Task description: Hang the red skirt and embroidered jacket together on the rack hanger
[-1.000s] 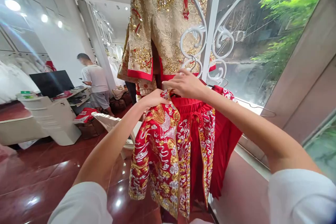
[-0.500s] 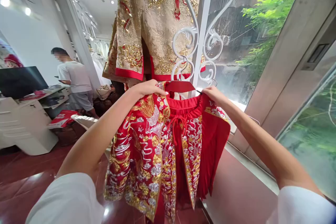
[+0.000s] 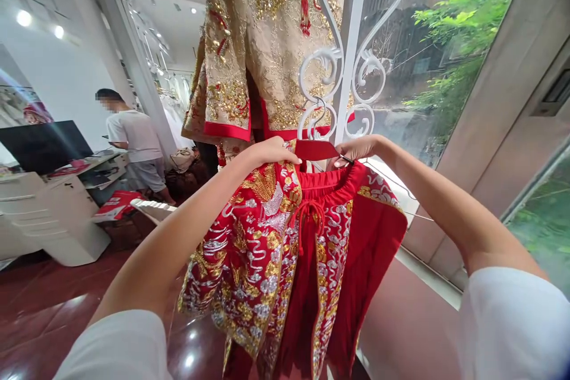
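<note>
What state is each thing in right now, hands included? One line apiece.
Left hand, closed on the red jacket.
Right hand, at one end of the red hanger; grip partly hidden.
Red jacket, front open.
Red hanger, roughly level.
Red drawstring, tied in a bow.
Red waistband, gathered.
Gold jacket, hanging.
Ceiling lights, lit.
Monitor, dark on the visible side.

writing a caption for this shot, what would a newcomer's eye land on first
Probably the red embroidered jacket, thick with gold and silver, front and centre, with the left hand at its collar. Above and behind it hangs a gold-beaded cream garment edged in red. Green leaves show through the window at upper right.
</note>
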Demonstrator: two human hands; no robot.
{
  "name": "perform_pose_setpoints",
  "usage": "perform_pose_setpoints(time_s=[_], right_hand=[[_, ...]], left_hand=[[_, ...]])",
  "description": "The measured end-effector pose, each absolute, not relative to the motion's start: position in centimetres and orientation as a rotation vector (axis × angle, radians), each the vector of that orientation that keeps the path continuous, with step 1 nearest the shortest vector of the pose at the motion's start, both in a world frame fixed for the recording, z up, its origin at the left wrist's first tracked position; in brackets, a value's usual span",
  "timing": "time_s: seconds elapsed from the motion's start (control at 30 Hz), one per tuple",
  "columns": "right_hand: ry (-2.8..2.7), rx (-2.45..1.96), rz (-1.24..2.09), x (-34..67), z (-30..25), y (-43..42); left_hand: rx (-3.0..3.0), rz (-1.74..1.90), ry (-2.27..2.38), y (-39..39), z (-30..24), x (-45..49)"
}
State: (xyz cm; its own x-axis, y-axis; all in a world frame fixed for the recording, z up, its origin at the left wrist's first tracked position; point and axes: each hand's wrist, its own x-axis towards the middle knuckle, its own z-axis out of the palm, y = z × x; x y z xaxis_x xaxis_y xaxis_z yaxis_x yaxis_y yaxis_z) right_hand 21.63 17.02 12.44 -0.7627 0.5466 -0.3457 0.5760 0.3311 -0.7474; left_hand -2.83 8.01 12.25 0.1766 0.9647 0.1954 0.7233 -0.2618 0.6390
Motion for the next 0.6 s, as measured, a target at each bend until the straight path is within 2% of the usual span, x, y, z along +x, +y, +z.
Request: perform_pose_setpoints(time_s=[0.23,0.6], right_hand=[[2.809,1.03,-1.352,20.9,11.5,15.3],[2.723,0.589,-1.406,19.8,10.0,16.3]], left_hand=[[2.412,0.914,2.0,7.8,11.3,-0.9],[2.407,0.862,2.002,7.8,11.1,-1.2]])
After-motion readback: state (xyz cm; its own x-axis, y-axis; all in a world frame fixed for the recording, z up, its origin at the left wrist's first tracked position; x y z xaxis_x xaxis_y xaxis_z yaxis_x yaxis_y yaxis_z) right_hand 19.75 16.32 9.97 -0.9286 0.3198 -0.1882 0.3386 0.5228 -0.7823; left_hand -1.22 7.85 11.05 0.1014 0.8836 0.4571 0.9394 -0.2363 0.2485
